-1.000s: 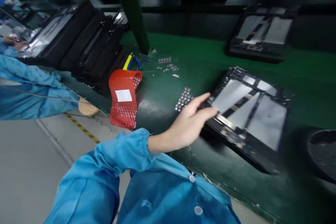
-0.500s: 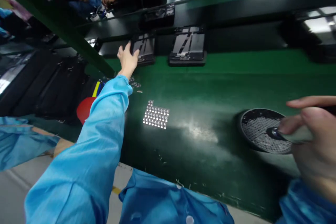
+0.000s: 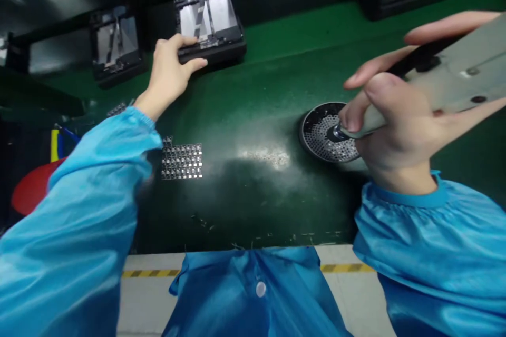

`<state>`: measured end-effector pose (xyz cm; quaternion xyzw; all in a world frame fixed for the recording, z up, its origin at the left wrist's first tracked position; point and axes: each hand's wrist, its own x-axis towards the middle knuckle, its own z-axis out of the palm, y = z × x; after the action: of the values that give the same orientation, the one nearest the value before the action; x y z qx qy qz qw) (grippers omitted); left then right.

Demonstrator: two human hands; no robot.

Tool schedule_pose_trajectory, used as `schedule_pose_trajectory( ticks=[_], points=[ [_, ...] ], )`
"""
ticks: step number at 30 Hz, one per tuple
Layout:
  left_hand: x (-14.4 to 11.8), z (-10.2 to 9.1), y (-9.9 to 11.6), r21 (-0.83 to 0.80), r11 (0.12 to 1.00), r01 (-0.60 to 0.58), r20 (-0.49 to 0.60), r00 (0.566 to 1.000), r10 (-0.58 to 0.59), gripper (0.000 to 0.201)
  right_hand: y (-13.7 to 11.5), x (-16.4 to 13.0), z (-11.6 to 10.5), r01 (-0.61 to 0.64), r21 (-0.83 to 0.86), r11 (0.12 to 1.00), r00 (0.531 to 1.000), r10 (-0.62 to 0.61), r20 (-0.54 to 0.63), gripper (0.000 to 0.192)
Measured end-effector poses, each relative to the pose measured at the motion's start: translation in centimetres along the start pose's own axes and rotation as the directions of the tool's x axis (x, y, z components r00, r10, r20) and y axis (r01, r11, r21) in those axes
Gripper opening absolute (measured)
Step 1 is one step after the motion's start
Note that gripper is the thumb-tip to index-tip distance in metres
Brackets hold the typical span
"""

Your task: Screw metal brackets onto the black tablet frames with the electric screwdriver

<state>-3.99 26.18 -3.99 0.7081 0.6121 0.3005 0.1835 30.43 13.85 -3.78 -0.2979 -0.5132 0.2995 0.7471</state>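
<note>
**Left hand on a black tray, right hand around a grey tool**

The left hand [image 3: 172,71] is seen in the upper left of the frame, closed on the near edge of a black tray [image 3: 211,23] with silvery panels in it, thumb on the front wall and fingers curled over the rim; the tray is set on the green bench [image 3: 276,79] at its far side. A second black tray [image 3: 114,45] is placed just to the left of it, apart from the hand. The right hand [image 3: 395,121] is shown at the right of the frame, wrapped around a grey tool [image 3: 454,81], the index finger stretched out along the top; the tool's tip is lowered over a round black dish [image 3: 320,134] filled with small bright specks, though contact cannot be told. A flat grid of small metal parts [image 3: 182,160] is laid on the bench left of centre, near the blue sleeve [image 3: 79,210]; a red object [image 3: 29,192] is partly seen at the left edge.
</note>
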Motion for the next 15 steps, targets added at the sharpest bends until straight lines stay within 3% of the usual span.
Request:
schedule_pose_trajectory(
  ticks=[4,7,11,15],
  points=[
    [-7.6,-2.2,3.7,0.011,0.999,0.038,0.098,0.994,-0.039,0.058,0.3,-0.2,0.0,0.055,0.054,0.997,0.997,-0.058,0.046,0.035],
    [-14.3,-2.7,6.0,-0.062,0.994,0.094,0.185,0.979,-0.081,0.057,0.7,-0.3,-0.3,0.050,0.035,0.998,0.996,-0.052,0.076,0.036],
    [-21.7,-1.7,7.6,-0.036,0.999,0.037,0.186,0.982,-0.030,0.045,1.7,-0.3,-1.4,0.090,-0.002,0.996,0.987,-0.089,0.136,0.033],
    [-26.8,-0.3,9.0,0.071,0.997,0.002,0.266,0.964,-0.020,0.038,2.5,0.2,-2.2,0.184,-0.025,0.983,0.956,-0.173,0.238,0.030]
  ],
)
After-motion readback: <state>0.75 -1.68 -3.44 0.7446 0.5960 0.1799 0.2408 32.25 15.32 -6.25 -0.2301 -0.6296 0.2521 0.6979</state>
